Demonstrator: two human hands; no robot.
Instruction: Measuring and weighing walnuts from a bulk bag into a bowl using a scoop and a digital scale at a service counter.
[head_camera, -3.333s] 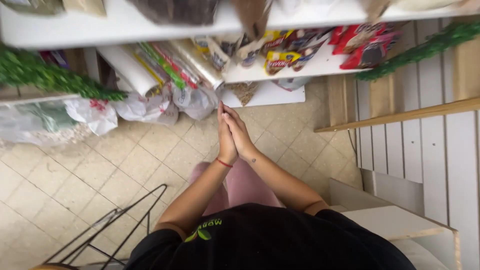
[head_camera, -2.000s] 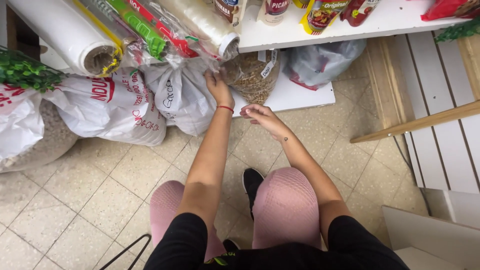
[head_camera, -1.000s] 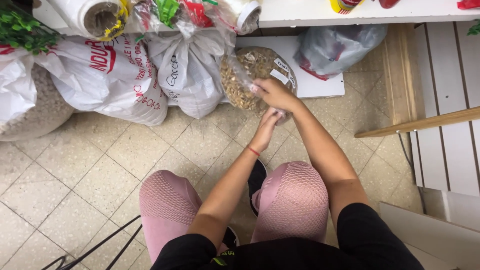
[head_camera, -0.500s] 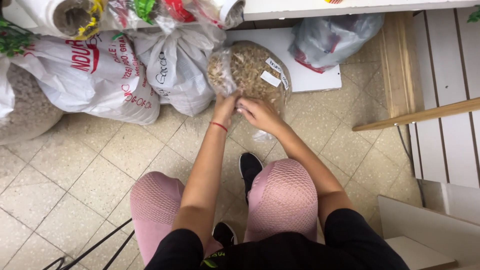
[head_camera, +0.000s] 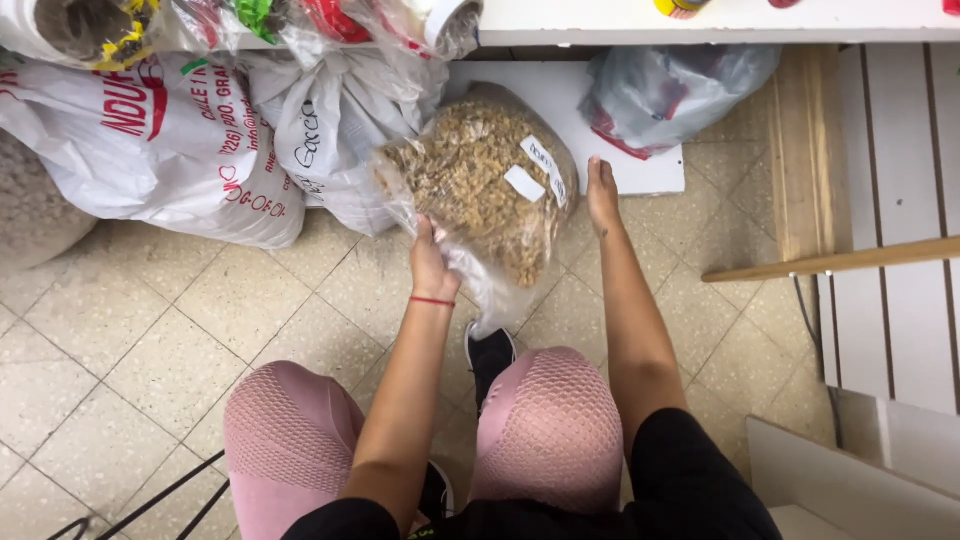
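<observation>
So the person was crouched on the tile floor (head_camera: 140, 340) with a clear bag (head_camera: 480, 190) of brownish bits held between both hands. Left hand (head_camera: 432, 262) was closed around the bag's lower left edge, red band on that wrist. Right hand (head_camera: 602, 195) was flat and open, pressed against the bag's right side. The bag sat just under the white shelf (head_camera: 700, 20), leaning against white sacks (head_camera: 170, 150) on its left, with a grey bag (head_camera: 670, 90) just to its right.
</observation>
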